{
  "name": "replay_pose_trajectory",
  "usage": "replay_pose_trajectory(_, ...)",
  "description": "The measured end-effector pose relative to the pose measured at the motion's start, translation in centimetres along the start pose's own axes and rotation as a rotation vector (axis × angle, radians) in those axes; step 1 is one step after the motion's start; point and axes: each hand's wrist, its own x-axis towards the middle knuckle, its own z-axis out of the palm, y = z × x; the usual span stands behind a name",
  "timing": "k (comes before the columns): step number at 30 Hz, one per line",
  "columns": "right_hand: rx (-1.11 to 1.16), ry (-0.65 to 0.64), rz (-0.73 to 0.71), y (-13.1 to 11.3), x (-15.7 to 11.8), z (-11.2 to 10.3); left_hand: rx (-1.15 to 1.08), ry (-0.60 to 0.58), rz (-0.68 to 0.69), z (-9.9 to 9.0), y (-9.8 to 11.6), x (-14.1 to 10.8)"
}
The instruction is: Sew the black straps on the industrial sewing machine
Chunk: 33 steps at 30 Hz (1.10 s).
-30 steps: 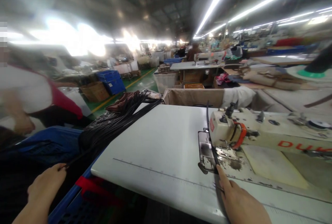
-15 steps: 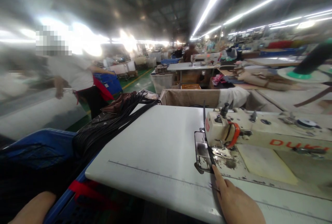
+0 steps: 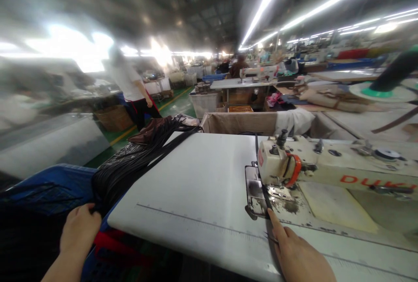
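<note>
A black strip runs lengthwise under the head of a white sewing machine. My right hand lies at the near end of the strip, index finger stretched along it and the other fingers curled under. Thin metal points stick out from beneath this hand; the tool's kind is hidden. At the left, my left hand has its fingers bent together beside a bundle of long black strips, over a blue basket. Whatever those fingers pinch blends into the dark background.
The white machine table has a ruler line along its front. Red fabric hangs below its left corner. Behind stands a cloth-lined bin. A person is in the aisle at left, and a thread cone stands right.
My left hand has come up from the bottom left corner to the strip bundle. The person at left has moved right and farther off. My right hand stays nearly still.
</note>
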Motion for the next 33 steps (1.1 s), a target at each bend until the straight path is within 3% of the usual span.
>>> replay_pose_trajectory(3, 0.024, -0.023, 0.02, 0.1, -0.1, 0.3, -0.073, 0.062, 0.194, 1.7, 5.8, -1.0)
replay_pose_trajectory(6, 0.052, -0.05, 0.037, 0.1, -0.1, 0.5, -0.368, 0.089, 0.479, 2.9, 14.1, -4.4)
replay_pose_trajectory(11, 0.127, -0.062, 0.048, 0.2, -0.4, 0.3, -0.599, -0.203, 0.823, 2.8, 27.5, -13.5)
replay_pose_trajectory(15, 0.184, -0.073, 0.048, 0.5, -0.6, 0.7, -0.606, -0.389, 1.116, 0.7, 34.4, -19.2)
replay_pose_trajectory(20, 0.28, -0.049, 0.052, 1.1, -1.1, 1.6, -0.6, -0.441, 1.252, -1.5, 37.5, -22.1)
replay_pose_trajectory(26, 0.34, -0.039, 0.053, 1.2, -1.5, 2.6, -0.526, -0.347, 1.346, -0.9, 37.2, -22.7)
replay_pose_trajectory(33, 0.306, 0.018, 0.047, 1.1, -1.7, 3.0, -0.49, -0.194, 1.356, -0.3, 37.1, -23.1)
